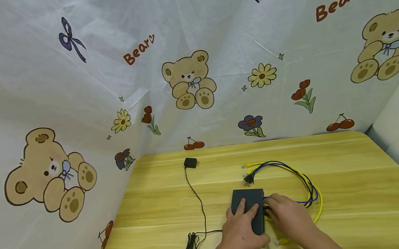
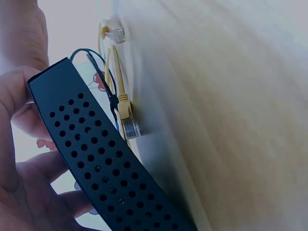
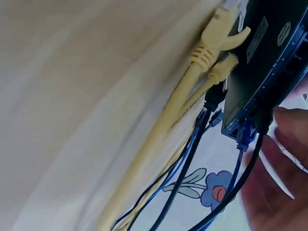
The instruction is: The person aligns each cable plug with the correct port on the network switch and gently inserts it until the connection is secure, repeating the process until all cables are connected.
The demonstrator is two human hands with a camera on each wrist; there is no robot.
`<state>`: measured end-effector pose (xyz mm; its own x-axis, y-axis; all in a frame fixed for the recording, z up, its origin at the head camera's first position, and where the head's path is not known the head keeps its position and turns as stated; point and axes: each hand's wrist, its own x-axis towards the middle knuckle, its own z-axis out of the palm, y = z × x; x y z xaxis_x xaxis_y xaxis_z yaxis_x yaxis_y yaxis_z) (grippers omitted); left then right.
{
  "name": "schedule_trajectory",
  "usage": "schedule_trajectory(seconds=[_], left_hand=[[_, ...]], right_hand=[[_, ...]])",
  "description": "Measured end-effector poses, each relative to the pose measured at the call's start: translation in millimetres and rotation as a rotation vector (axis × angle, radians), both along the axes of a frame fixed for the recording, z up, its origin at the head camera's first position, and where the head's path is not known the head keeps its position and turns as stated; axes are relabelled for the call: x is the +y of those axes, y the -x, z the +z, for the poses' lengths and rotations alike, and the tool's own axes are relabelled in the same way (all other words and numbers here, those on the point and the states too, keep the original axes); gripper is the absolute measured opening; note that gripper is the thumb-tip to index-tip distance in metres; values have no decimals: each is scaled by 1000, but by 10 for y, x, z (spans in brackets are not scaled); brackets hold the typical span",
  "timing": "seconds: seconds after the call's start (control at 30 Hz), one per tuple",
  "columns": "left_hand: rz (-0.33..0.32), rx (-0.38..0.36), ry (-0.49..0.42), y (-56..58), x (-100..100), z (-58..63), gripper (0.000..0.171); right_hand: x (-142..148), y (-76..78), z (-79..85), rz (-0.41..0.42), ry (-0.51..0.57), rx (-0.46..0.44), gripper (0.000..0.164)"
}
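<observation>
A dark network switch (image 1: 248, 195) stands on the table under my left hand (image 1: 239, 232). My left hand grips it, with fingers spread over the top and the thumb at its near end. In the left wrist view its perforated side (image 2: 106, 159) faces the camera. My right hand (image 1: 291, 215) is at the port side and pinches a black network cable plug (image 3: 263, 118) at a port. Beside that plug, a blue network cable plug (image 3: 245, 134) sits in the end port. Yellow network cable plugs (image 3: 214, 36) lie loose below the ports.
Yellow, blue and black cables (image 1: 307, 182) curve to the right, their far plugs (image 1: 248, 179) bunched behind the switch. A yellow plug (image 1: 283, 241) lies near my right wrist. At left are a black power adapter (image 1: 190, 163) and its coiled cord (image 1: 190, 245). A patterned curtain (image 1: 209, 26) surrounds the wooden table.
</observation>
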<state>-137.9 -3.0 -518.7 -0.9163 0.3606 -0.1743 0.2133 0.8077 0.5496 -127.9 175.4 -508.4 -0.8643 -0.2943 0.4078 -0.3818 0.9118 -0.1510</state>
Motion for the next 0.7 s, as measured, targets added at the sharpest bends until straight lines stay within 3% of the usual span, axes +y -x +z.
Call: schedule_trajectory(seconds=[0.07, 0.13, 0.2, 0.3, 0.37, 0.53, 0.7], left_hand=[[-1, 3, 2, -7, 0, 4, 79], [1, 4, 3, -13, 1, 5, 79], [5, 3, 3, -16, 6, 6, 79], [9, 1, 1, -17, 10, 5, 80], [10, -1, 2, -14, 13, 6, 80], [10, -6, -1, -9, 13, -1, 79], [7, -17, -15, -16, 10, 9, 79]], right_hand=[[29, -37, -9, 42, 25, 95, 20], [52, -85, -10, 80, 39, 122, 19], [70, -141, 1, 103, 38, 51, 16], [92, -209, 16, 115, -7, -125, 6], [109, -234, 17, 125, -60, -223, 17], [122, -236, -49, 137, -154, -355, 46], [95, -201, -134, 94, -158, -446, 48]])
